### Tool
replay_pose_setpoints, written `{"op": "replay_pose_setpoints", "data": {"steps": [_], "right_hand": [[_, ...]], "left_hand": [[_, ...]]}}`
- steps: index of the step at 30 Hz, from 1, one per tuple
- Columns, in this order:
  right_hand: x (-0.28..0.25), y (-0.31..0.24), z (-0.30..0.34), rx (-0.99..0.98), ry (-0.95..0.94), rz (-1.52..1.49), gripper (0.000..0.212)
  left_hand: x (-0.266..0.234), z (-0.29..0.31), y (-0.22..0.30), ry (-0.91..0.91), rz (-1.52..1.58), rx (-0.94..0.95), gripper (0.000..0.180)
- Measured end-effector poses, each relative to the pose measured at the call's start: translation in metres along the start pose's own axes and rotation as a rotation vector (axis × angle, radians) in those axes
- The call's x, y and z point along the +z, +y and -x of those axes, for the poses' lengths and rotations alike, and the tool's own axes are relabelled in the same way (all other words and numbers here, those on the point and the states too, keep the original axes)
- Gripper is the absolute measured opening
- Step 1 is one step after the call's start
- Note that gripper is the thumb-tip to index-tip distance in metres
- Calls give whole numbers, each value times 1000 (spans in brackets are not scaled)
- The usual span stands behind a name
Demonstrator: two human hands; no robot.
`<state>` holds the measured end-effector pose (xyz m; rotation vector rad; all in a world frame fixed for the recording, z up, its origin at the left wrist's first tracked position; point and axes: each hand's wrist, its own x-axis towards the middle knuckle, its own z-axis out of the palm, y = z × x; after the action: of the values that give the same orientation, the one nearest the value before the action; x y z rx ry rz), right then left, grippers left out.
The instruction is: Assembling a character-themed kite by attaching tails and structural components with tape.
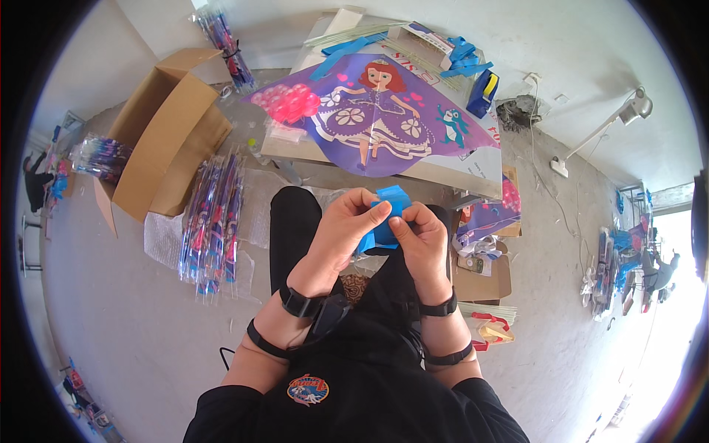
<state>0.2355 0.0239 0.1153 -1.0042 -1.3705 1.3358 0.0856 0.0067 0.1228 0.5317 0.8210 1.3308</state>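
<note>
At centre, the left grip and right grip pinch a blue strip, hiding part of it.

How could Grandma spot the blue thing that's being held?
Find the table with the big purple picture. In front are the left hand and right hand. The blue piece is pinched between them, unlike the blue strips lying on the table.

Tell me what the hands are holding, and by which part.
A folded blue strip: the left hand pinches it by its left side, the right hand by its right side. Where its ends lie cannot be told.
</note>
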Motion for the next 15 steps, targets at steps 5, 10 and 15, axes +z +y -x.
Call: {"op": "replay_pose_setpoints", "data": {"steps": [5,10,15], "right_hand": [[-3,2,-1,7,26,-47,21],[-1,2,-1,-24,37,-42,23],[0,2,-1,-40,52,-45,24]], "left_hand": [[4,4,5,13,-138,37,14],[4,3,5,-9,-122,38,14],[5,4,4,-3,-118,46,12]]}}
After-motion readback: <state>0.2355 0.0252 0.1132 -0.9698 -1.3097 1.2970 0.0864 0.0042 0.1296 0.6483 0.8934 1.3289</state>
